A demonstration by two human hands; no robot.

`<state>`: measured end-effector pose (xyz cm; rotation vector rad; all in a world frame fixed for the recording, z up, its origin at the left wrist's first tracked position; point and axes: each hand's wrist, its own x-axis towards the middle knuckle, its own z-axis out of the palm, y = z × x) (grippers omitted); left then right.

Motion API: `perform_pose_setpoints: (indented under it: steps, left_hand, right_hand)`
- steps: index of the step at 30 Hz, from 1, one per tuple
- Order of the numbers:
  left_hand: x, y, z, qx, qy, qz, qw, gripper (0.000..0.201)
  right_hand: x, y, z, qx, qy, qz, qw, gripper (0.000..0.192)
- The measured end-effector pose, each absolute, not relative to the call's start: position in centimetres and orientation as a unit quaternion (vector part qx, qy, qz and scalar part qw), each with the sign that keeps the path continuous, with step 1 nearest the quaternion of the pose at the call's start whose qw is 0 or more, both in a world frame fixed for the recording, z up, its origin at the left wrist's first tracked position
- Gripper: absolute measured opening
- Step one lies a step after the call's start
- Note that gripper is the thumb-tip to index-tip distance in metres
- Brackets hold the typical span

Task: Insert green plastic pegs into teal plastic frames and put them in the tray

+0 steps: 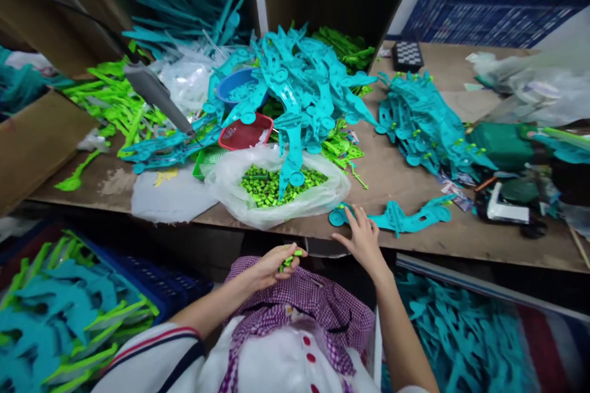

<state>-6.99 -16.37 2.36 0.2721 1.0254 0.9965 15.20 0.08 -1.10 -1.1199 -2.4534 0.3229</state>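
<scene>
My left hand (278, 265) is closed around several small green plastic caps (284, 263), one pinched at the fingertips, above my lap. At the table's front edge my right hand (363, 236) has its fingers apart. Its fingertips reach over the left end of a long turquoise plastic part (402, 218) lying flat on the table; whether they touch it I cannot tell. Between and beyond my hands sits an open clear plastic bag (225, 190) full of the same kind of green caps. A turquoise part (291, 163) from the heap hangs over the bag.
A big heap of turquoise parts (313, 73) stands behind the bag, a smaller stack (419, 116) to its right. Also around are a red basket (244, 135), a blue bowl (225, 89), a grey hanging tool (157, 95), and a blue crate (138, 270) of parts at lower left.
</scene>
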Motion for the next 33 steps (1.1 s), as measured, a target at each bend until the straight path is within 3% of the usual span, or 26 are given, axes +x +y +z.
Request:
perform_pose_setpoints:
  steps: [13,21,27,30,33]
  left_hand:
    - [-5.3,-4.9,14.7,0.233,0.354,0.662,0.619,0.028]
    - [-5.8,-13.1,7.0,0.223,0.464,0.488,0.705,0.039]
    - [-4.4,-15.8,5.4,0.159,0.475,0.492,0.712,0.04]
    - [-3.8,-15.4,5.7,0.156,0.455,0.515,0.709,0.041]
    - [-4.6,-15.2,6.5,0.172,0.459,0.554,0.673,0.042]
  right_hand:
    - [16.0,3.6,1.1,-0.317,-0.941,0.059,0.106,0.059]
    - [21.2,0.8,5.7,-0.213,-0.971,-0.033,0.1,0.067]
    - [24.0,13.9,10.9,-0.234,-0.967,-0.027,0.092,0.064]
    - [22.4,18.7,14.2,-0.295,-0.939,-0.047,0.171,0.045]
    - [19.4,14.7,16.2,-0.245,-0.924,-0.022,0.293,0.049]
